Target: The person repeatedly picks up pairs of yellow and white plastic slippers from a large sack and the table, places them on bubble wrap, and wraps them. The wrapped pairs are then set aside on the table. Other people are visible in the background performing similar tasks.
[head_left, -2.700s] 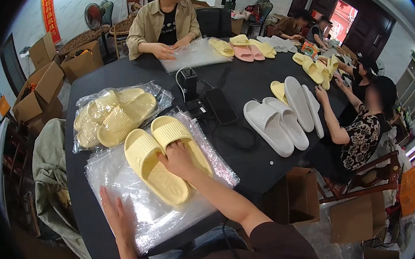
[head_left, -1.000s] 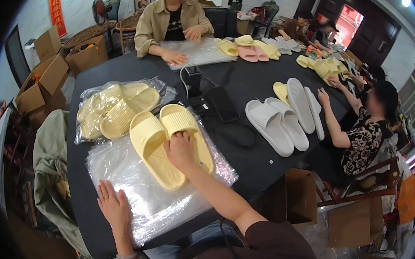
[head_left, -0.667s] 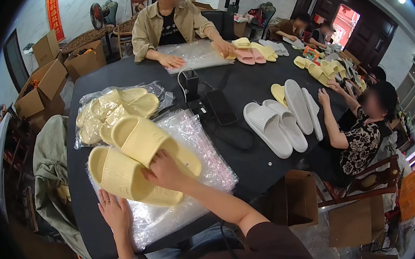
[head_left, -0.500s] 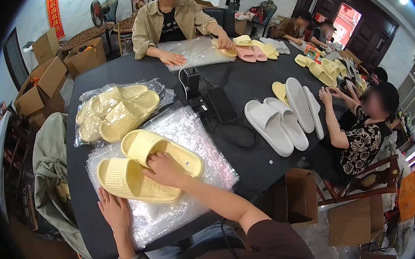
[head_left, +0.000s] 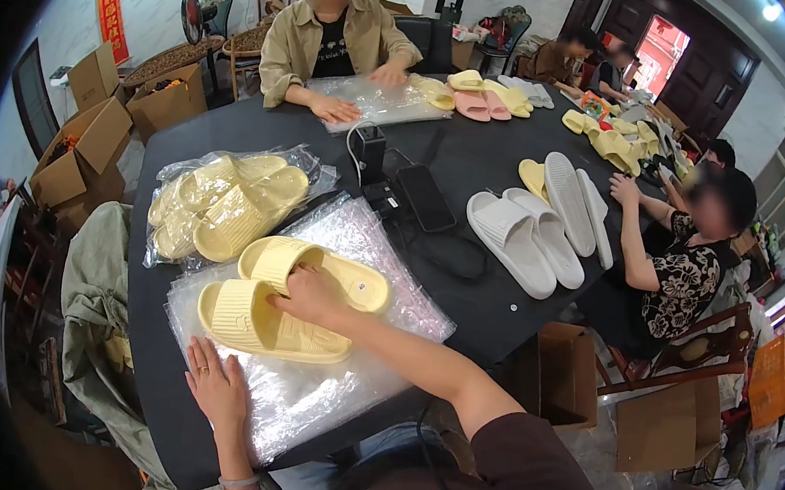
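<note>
A pair of pale yellow ribbed slide slippers (head_left: 318,343) lies side by side on a stack of clear plastic bags (head_left: 303,415) in front of me. My right hand (head_left: 312,294) reaches across and grips the pair at the inner edges of the straps, its fingertips partly hidden in the foot openings. Flat on the near left edge of the bags rests my left hand (head_left: 219,387), fingers stretched out, with nothing in it. Just beyond the slippers, several more yellow slippers (head_left: 241,218) sit inside clear bags.
On the black table (head_left: 460,326) are grey slippers (head_left: 509,241), a phone (head_left: 425,196) and a black device with a cable (head_left: 370,154). Across, a co-worker (head_left: 340,49) handles clear bags; another person (head_left: 691,243) sits at the right. Cardboard boxes (head_left: 568,372) stand on the floor.
The yellow slippers have shifted slightly away from me, the nearer one closer to the other. My left hand has slid a little forward. The co-worker across has let go of a yellow slipper.
</note>
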Demonstrator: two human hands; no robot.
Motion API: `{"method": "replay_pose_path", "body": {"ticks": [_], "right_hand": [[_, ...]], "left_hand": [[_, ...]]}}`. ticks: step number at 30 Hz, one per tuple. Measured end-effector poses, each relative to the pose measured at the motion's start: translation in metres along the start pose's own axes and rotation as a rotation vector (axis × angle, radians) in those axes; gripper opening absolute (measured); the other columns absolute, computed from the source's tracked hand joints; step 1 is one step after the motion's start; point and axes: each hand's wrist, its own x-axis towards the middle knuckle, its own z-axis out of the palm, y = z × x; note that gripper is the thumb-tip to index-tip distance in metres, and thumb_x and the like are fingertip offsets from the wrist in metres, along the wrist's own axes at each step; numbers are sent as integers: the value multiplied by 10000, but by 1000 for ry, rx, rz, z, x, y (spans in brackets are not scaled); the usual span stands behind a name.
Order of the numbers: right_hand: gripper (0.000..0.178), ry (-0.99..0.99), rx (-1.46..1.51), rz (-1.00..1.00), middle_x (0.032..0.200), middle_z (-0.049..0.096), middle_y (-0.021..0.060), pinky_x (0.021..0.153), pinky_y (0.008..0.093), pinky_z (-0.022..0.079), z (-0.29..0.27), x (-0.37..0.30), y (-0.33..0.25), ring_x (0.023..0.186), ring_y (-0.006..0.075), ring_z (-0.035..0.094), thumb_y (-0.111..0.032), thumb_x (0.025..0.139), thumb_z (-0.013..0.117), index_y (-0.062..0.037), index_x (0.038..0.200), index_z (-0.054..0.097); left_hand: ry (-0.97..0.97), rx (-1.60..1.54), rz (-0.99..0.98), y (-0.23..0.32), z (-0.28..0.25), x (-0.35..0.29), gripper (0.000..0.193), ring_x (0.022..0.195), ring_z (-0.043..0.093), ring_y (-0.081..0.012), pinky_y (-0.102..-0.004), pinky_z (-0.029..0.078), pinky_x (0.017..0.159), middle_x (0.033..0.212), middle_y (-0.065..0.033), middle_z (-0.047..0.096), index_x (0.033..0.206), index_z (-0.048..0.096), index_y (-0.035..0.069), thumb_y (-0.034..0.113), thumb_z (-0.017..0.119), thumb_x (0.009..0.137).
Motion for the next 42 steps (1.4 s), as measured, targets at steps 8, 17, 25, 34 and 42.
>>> {"method": "replay_pose_path", "body": {"ticks": [8,17,25,34,42], "right_hand": [[385,-90,-184,59,905,657,219,826,436,471,-66,9,10,899,351,627,-356,764,642,22,827,682],[366,-183,242,145,873,650,220,763,437,497,-90,-17,-87,863,371,623,-329,740,646,17,853,685],[487,-134,73,19,972,627,249,827,447,488,21,-71,-77,881,383,618,-378,764,649,39,1015,641],[540,-93,-15,79,1018,629,232,828,450,460,-30,-69,-33,968,367,583,-475,812,604,17,1030,660],[444,5,-35,251,1000,641,230,854,447,456,-63,-73,8,967,361,590,-385,789,658,8,998,670]], "left_hand": [[19,-25,7,1,-3,-2,570,1418,209,-281,-508,189,1112,1530,-118,247,1418,359,38,331,448,937],[-5,-420,-7,-15,21,-2,551,1364,297,-286,-493,244,1088,1468,-134,346,1401,373,27,331,430,945],[10,-1888,-37,-24,40,-6,449,1174,530,-204,-353,452,979,1348,-98,484,1398,370,48,240,406,994],[12,28,34,-6,-1,-2,583,1415,220,-279,-519,229,1093,1528,-121,248,1425,363,70,368,453,933],[18,9,-1,0,0,-1,577,1416,221,-261,-501,201,1108,1532,-104,248,1431,348,59,355,432,943]]}}
